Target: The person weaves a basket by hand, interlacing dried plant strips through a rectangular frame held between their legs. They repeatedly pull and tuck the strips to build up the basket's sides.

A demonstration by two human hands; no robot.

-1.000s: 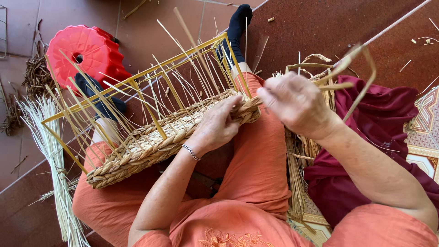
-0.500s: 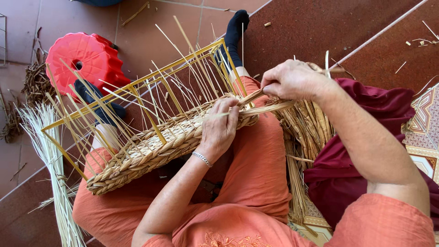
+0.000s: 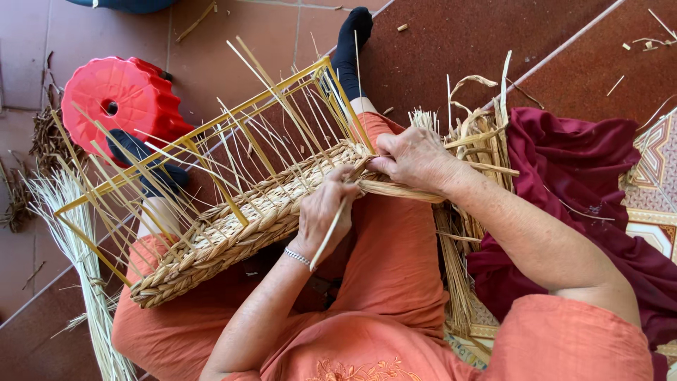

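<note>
A half-woven straw basket (image 3: pixel 233 226) on a yellow wire frame (image 3: pixel 211 127) rests across my lap, with loose upright strands sticking out. My left hand (image 3: pixel 326 212) presses against the woven wall near the basket's right end, and a thin straw strand runs down past its fingers. My right hand (image 3: pixel 412 159) pinches a flat bundle of straw (image 3: pixel 402 190) at the basket's corner, touching the weave. A thin bracelet sits on my left wrist.
A red plastic stool (image 3: pixel 120 99) lies on its side behind the basket. Loose straw bundles lie at the left (image 3: pixel 77 268) and beside my right thigh (image 3: pixel 465 233). A dark red cloth (image 3: pixel 585 190) is spread on the right. The floor is tile.
My right hand has come down and left from up in the air to the basket's corner, drawing the straw strand in against the weave. My left hand stays on the basket wall.
</note>
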